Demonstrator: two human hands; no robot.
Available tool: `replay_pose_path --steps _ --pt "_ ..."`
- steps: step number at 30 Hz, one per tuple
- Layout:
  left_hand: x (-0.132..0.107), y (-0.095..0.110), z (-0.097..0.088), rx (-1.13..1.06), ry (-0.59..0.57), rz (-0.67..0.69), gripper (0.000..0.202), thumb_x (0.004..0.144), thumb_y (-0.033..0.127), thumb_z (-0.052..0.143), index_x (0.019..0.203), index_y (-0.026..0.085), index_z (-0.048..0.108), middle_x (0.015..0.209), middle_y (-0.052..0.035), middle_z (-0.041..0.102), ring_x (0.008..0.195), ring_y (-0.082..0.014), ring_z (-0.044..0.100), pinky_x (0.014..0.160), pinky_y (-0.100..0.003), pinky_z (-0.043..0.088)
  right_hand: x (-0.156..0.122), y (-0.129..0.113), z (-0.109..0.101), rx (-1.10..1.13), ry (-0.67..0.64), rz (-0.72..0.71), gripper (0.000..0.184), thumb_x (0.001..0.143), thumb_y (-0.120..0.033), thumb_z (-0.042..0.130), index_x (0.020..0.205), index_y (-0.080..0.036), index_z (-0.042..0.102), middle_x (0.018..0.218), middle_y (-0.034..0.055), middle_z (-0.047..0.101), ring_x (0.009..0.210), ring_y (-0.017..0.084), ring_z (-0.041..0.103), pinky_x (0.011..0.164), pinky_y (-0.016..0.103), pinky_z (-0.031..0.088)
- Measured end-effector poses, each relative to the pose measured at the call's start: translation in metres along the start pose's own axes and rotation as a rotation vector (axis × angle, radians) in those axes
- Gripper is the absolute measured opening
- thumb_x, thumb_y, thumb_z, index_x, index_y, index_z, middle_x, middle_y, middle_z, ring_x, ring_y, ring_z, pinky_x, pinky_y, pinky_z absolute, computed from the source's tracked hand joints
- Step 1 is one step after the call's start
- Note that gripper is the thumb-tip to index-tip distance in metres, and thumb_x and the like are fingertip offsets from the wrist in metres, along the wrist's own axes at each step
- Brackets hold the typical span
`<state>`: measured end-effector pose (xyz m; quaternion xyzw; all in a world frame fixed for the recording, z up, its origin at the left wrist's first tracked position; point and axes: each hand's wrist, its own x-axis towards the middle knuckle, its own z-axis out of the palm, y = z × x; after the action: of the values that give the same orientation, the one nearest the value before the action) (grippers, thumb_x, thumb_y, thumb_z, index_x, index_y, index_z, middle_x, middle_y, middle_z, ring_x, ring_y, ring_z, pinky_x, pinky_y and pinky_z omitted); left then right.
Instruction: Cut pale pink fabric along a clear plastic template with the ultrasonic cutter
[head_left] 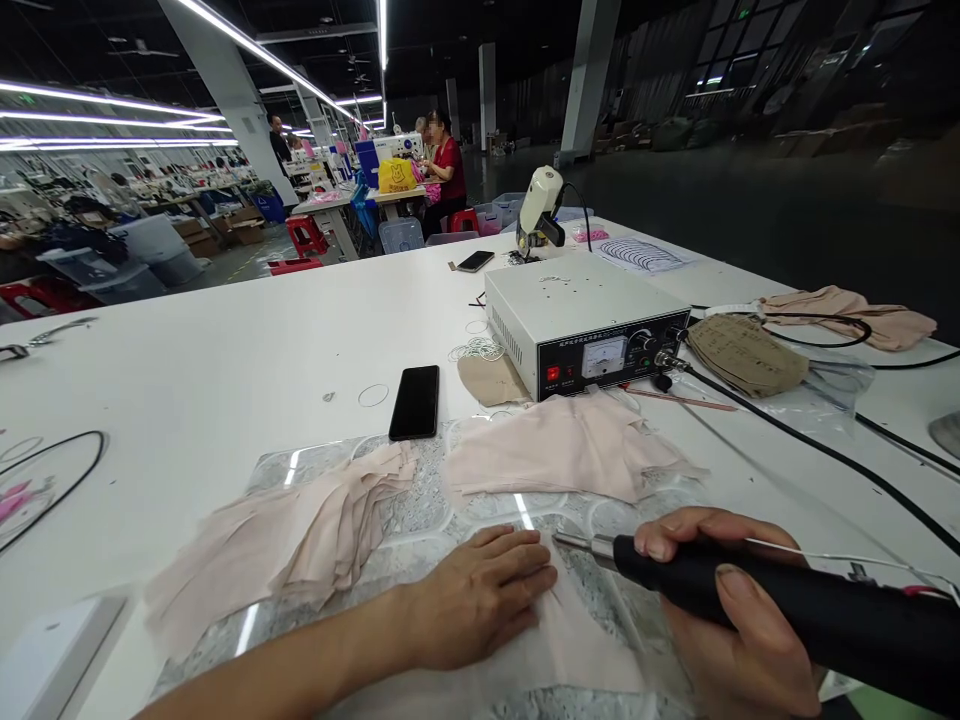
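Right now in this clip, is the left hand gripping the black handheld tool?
No, the right hand grips the black handheld tool, while the left hand lies on pale pink fabric.

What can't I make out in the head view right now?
All in the head view:
Cloth beneath the left hand: covered by that hand.
Black tool: rear end cut off by the right edge.
Meter: reading too small.
White box: partly cut off by the left edge.
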<state>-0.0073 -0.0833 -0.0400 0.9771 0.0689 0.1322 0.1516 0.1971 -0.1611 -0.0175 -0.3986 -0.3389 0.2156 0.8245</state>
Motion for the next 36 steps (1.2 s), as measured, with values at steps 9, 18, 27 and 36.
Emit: replay_pose_path --steps 9,18,27,36 --pt "0.0 0.0 -0.001 -0.007 -0.002 0.001 0.035 0.102 0.028 0.044 0.131 0.01 0.053 0.129 -0.0149 0.06 0.128 -0.0259 0.052 0.11 -0.04 0.042 -0.002 0.01 -0.004 -0.005 -0.02 0.016 0.01 0.077 -0.024 0.059 0.087 -0.021 0.059 0.073 0.0015 0.059 0.058 0.016 0.057 0.056 0.037 0.052" --pt "-0.001 -0.001 0.001 0.017 0.0 0.002 0.034 0.101 0.027 0.046 0.129 0.01 0.054 0.134 -0.017 0.056 0.129 -0.0268 0.052 0.11 -0.041 0.043 -0.002 0.01 -0.005 -0.006 -0.023 0.023 0.011 0.078 -0.025 0.059 0.088 -0.022 0.059 0.074 0.002 0.059 0.06 0.016 0.056 0.057 0.037 0.052" --pt "0.001 -0.001 -0.001 0.015 -0.005 0.005 0.034 0.101 0.027 0.045 0.128 0.01 0.055 0.134 -0.0162 0.057 0.129 -0.0268 0.051 0.11 -0.041 0.043 0.0 0.01 -0.004 -0.032 -0.062 -0.019 0.007 0.079 -0.024 0.06 0.086 -0.022 0.06 0.073 0.0018 0.062 0.061 0.017 0.057 0.059 0.036 0.052" --pt "0.002 -0.001 -0.002 0.039 -0.014 0.008 0.034 0.102 0.028 0.043 0.129 0.012 0.055 0.133 -0.0148 0.058 0.127 -0.0265 0.053 0.108 -0.04 0.045 0.001 0.008 -0.006 0.004 -0.015 0.019 0.01 0.076 -0.027 0.064 0.084 -0.021 0.06 0.073 0.0017 0.061 0.059 0.016 0.056 0.057 0.035 0.051"
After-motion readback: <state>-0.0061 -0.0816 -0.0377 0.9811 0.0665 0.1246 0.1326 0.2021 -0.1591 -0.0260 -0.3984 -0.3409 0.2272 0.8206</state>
